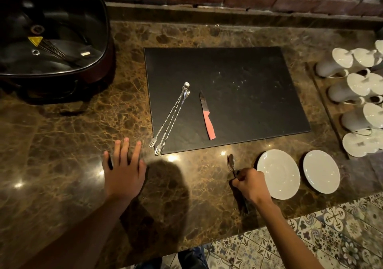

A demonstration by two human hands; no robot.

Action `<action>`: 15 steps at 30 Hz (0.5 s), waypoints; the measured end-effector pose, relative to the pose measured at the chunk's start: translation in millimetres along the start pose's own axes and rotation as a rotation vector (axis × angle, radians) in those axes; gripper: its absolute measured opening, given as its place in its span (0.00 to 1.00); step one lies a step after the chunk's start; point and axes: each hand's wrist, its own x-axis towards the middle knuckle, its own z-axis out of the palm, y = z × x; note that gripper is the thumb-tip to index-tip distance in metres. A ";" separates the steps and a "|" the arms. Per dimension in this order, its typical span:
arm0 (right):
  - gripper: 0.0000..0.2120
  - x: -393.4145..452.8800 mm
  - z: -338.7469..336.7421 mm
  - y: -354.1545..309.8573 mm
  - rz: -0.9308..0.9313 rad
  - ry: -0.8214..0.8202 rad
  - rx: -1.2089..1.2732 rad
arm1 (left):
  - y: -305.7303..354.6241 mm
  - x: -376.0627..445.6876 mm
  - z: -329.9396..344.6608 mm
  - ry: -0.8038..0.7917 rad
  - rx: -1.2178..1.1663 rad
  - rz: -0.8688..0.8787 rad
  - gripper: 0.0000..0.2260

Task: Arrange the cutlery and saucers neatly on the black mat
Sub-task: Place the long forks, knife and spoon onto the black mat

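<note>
The black mat (238, 77) lies in the middle of the marble counter. On its left part lie two long twisted bar spoons (172, 117), side by side, their fork ends hanging over the mat's front edge. To their right a knife with a pink handle (207, 117) rests with its blade pointing away. Two white saucers (278, 174) (321, 171) sit on the counter right of the mat's front edge. My right hand (250, 183) is closed on small spoons (231, 163), just left of the nearer saucer. My left hand (124, 169) rests flat on the counter, fingers spread.
A black open case (51, 40) with utensils inside stands at the back left. White cups (352, 90) lie on a wooden tray at the right. A brick wall runs along the back. The counter's front edge drops to a patterned tile floor (310, 237).
</note>
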 end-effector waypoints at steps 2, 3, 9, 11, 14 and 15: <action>0.10 1.3 -3.0 -0.6 -0.018 -0.011 0.032 | 1.1 0.6 -3.4 -0.010 0.000 -0.003 0.27; 0.12 2.6 -5.6 -1.1 -0.030 -0.022 0.066 | 1.5 0.4 -4.3 -0.011 0.003 -0.002 0.27; 0.09 35.4 -45.5 -29.0 -0.078 -0.065 0.280 | 1.8 0.6 -4.3 -0.002 0.024 -0.001 0.26; 0.12 56.1 -63.2 -43.2 -0.122 -0.118 0.300 | 2.3 0.7 -3.6 0.006 0.026 0.003 0.26; 0.14 91.1 -82.3 -63.6 -0.164 -0.148 0.282 | 1.4 0.9 -3.8 -0.007 0.032 0.000 0.27; 0.14 102.4 -87.3 -70.5 -0.180 -0.148 0.268 | 1.8 0.8 -4.6 -0.017 0.034 -0.008 0.27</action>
